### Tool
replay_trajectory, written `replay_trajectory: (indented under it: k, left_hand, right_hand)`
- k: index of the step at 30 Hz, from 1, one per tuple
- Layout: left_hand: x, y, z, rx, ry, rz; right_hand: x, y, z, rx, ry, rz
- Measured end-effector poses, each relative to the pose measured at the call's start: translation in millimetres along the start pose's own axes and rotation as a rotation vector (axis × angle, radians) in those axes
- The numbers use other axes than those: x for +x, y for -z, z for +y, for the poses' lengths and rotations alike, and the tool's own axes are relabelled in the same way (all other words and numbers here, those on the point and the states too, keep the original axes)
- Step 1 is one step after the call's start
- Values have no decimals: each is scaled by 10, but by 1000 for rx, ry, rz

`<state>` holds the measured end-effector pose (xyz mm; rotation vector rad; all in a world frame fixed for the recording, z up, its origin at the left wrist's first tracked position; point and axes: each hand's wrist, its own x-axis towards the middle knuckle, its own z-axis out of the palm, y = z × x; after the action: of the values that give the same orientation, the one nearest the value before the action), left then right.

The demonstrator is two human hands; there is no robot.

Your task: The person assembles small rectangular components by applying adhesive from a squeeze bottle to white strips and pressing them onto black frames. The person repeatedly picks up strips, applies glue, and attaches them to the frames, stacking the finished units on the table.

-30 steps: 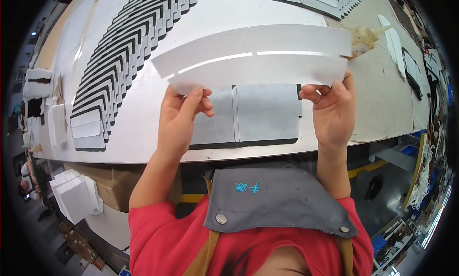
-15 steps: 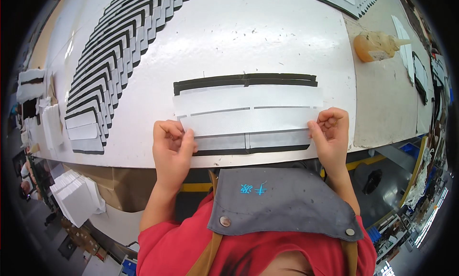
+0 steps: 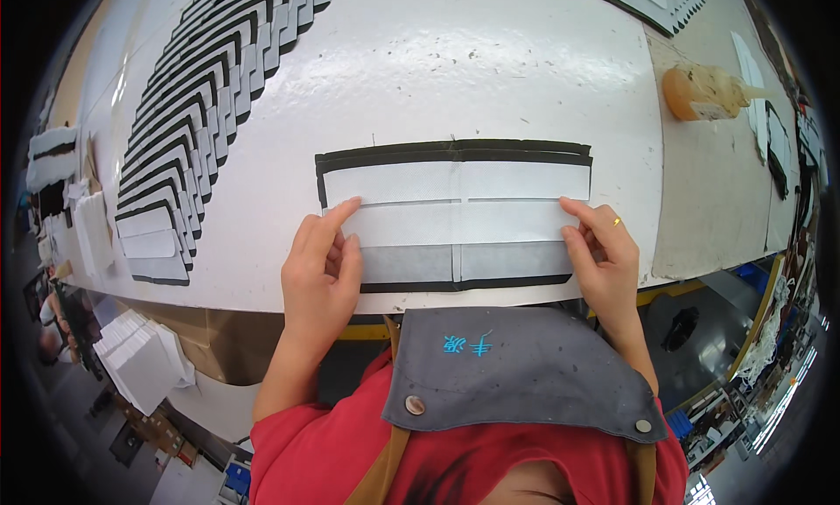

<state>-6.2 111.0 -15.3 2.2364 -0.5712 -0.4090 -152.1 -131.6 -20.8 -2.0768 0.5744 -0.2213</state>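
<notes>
A flat panel with black edging [image 3: 455,286] lies on the table before me, its grey lower band split by a middle seam. On top of it rests a white slotted sheet [image 3: 411,223] with a narrow slit on either side of its middle. My left hand [image 3: 322,258] is at the sheet's left end, index finger stretched onto it and thumb apart below. At the other end is my right hand [image 3: 604,256], index fingertip and thumb spread along the sheet's edge, the other fingers bent. Neither hand visibly grips the sheet.
Overlapping black-edged panels [image 3: 166,172] run in a long row at the left of the white table [image 3: 385,85]. More panels [image 3: 643,2] lie at the far right. An amber squeeze bottle [image 3: 700,92] lies on a beige board [image 3: 691,199]. White blocks [image 3: 140,356] are stacked below left.
The white sheet has come down flat and square onto the panel; before, its ends were pinched and it sat askew. Both index fingers have stretched out, and the pinches have loosened.
</notes>
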Motion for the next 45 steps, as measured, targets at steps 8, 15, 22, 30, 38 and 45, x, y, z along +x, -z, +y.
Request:
replay_trajectory:
  k: [8, 15, 22, 30, 38, 45]
  left_hand:
    - [18, 37, 25, 31, 39, -27]
    - [31, 56, 11, 42, 35, -53]
    - [19, 19, 22, 175, -12, -30]
    - [43, 16, 74, 369, -66, -36]
    - [321, -18, 195, 460, -442, -17]
    - [427, -366, 201, 369, -774, -141]
  right_hand:
    - [3, -3, -41, -73, -7, -5]
    - [-1, -13, -26, -84, -9, -10]
    - [25, 20, -41, -42, -22, -39]
    - [29, 67, -47, -65, 4, -71]
    - [206, 217, -81, -376, 117, -53]
    - [587, -239, -225, -321, 495, -29]
